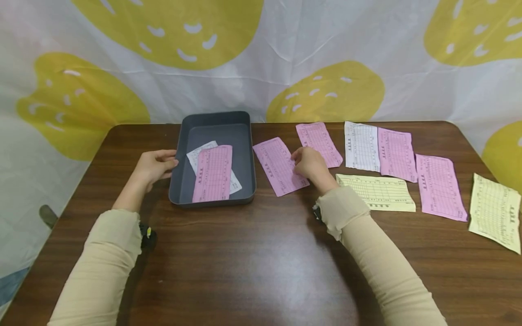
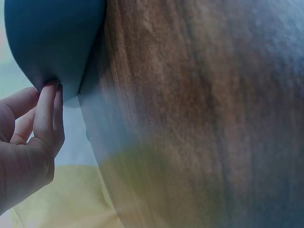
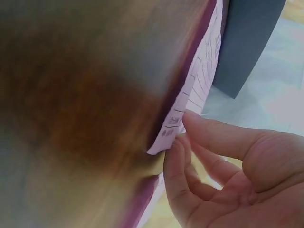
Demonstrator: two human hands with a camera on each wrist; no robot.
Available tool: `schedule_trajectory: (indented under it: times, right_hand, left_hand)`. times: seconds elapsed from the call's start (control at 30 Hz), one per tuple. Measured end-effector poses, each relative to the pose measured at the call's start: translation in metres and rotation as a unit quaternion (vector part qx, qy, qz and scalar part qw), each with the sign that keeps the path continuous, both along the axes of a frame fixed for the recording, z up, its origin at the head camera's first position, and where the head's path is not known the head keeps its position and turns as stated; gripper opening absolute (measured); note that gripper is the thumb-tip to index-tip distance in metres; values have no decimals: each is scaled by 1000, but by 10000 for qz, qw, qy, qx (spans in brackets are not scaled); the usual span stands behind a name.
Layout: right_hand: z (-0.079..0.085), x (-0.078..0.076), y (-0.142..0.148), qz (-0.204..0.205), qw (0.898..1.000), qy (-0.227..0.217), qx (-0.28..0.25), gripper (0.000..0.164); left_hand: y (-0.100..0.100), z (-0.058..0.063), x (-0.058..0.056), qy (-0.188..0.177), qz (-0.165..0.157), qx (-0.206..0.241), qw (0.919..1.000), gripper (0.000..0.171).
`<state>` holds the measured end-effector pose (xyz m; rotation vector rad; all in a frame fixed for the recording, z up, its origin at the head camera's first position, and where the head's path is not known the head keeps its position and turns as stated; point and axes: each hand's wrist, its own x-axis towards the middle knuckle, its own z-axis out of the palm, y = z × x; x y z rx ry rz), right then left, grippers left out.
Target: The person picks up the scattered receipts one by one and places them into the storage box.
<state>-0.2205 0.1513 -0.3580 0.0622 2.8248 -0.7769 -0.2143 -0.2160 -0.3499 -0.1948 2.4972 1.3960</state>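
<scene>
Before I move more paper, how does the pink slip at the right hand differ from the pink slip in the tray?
The outer pink slip is pinched by the right hand; the inner pink slip is untouched. The outer one is beside the gray tray; the inner one lies inside it, over a white slip. Both are pink and printed with grids.

A dark brown desk [image 1: 244, 262] with lengthwise wood grain and rounded far corners fills the lower part of the head view. Behind its far edge and along its left side hangs a white cloth [image 1: 228, 88], lightly creased, printed with large, rounded yellow shapes [image 1: 326, 93] that carry short white dashes. A soft, pale reflection [image 1: 293, 280] shines on the desk's near half. At the lower left edge is a blue-grey patch [image 1: 11, 286], too little shown to identify.
</scene>
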Motion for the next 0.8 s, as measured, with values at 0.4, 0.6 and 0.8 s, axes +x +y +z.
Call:
schedule_trajectory:
  times: [0.4, 0.6, 0.8]
  right_hand:
    - [9, 3, 3, -107, 9990, -275, 339, 41]
    - [6, 0, 9, -26, 9991, -413, 33, 41]
    - [4, -1, 18, -5, 9974, -428, -579, 37]
  left_hand:
    - [0, 0, 0, 1, 11, 5, 10000, 48]
    - [0, 0, 0, -11, 34, 6, 10000, 48]
    - [0, 1, 0, -20, 25, 4, 10000, 49]
